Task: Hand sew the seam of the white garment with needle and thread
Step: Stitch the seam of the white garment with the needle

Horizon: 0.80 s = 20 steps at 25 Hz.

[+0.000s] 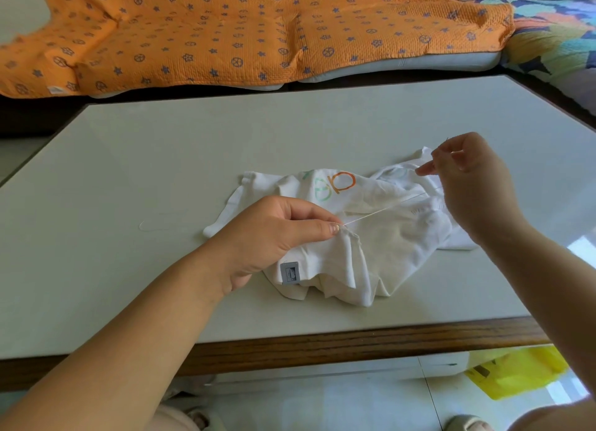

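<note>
While the left hand [274, 234] pinches the gathered seam of the white garment [387, 240] in its grip, crumpled on the table [161, 159], the right hand [467, 179] holds the thread [383, 208] taut in its grip above it: a stitch is apparently being drawn through. Next, the needle, too fine to make out, should re-enter just beside the pinched point. Orange and green printed letters [335, 185] and a grey label [289, 272] are illegible.
</note>
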{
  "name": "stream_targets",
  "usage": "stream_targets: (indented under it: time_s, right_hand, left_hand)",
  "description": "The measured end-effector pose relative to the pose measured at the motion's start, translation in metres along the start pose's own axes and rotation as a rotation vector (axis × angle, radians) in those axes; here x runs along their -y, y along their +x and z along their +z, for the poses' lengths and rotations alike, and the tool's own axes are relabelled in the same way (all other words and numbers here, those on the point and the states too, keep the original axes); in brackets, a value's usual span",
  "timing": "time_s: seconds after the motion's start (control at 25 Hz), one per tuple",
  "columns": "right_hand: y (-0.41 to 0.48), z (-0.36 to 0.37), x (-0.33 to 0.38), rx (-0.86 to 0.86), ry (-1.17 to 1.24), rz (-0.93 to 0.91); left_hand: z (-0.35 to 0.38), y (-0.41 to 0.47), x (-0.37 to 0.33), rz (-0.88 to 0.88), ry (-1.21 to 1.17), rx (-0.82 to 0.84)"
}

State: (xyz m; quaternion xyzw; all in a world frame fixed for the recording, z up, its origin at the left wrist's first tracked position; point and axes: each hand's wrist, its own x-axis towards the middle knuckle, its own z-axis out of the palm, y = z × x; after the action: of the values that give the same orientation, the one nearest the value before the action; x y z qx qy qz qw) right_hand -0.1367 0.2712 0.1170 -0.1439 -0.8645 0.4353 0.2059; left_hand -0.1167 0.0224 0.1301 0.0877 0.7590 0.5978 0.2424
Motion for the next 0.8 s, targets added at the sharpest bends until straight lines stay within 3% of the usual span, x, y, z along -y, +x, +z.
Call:
stream_targets:
  time_s: [0.28, 0.44, 0.6, 0.8]
  right_hand:
    - [0.004, 0.001, -0.01, 0.07, -0.156, -0.031]
    - [-0.021, 0.006, 0.013, 0.108, -0.027, -0.089]
    - [-0.079, 0.014, 0.041, 0.315, 0.043, -0.285]
    - [-0.092, 0.02, 0.044, 0.394, 0.059, -0.256]
  left_hand:
    - [-0.004, 0.0, 0.0, -0.019, -0.074, -0.023]
    - [-0.003, 0.001, 0.0, -0.009, -0.049, -0.039]
    - [-0.001, 0.003, -0.002, -0.006, -0.061, -0.066]
    - [0.0, 0.002, -0.002, -0.006, -0.04, -0.082]
